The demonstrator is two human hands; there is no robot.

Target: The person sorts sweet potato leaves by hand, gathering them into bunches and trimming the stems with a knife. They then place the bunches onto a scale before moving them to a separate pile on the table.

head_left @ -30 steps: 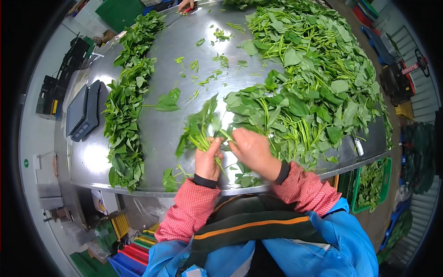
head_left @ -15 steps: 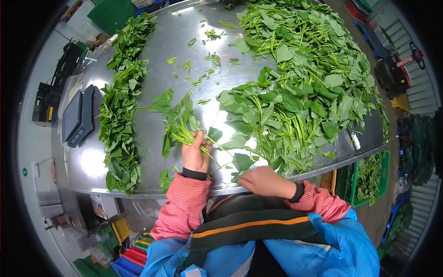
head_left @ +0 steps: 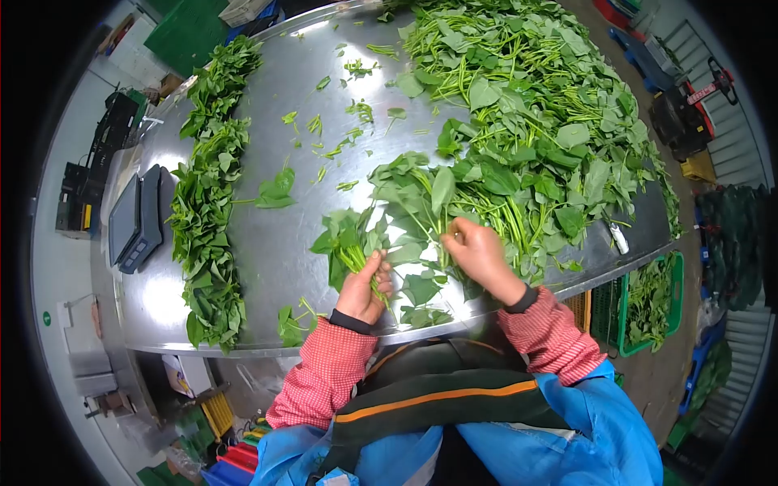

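Note:
My left hand [head_left: 366,287] is closed round the stems of a small bunch of sweet potato greens [head_left: 344,240], its leaves pointing away from me above the metal table [head_left: 284,243]. At the near edge of the large pile of greens [head_left: 527,105], my right hand [head_left: 484,257] has thumb and forefinger pinched on a leafy stem [head_left: 439,223]; the fingertips partly hide the stem. Loose leaves [head_left: 421,292] lie between the two hands. One single leaf on a long stem [head_left: 275,190] rests on the metal, left of the bunch.
A long row of bundled greens [head_left: 212,194] runs along the table's left side, beside a dark scale [head_left: 139,219]. Leaf scraps [head_left: 361,109] are scattered mid-table. A white object [head_left: 618,238] lies near the right edge. Below stands a green crate [head_left: 677,296] holding greens.
My right hand has moved away and to the right, from the loose leaves near the table edge to the pile. The left hand has shifted slightly right and nearer; a long-stemmed leaf lies apart from its bunch.

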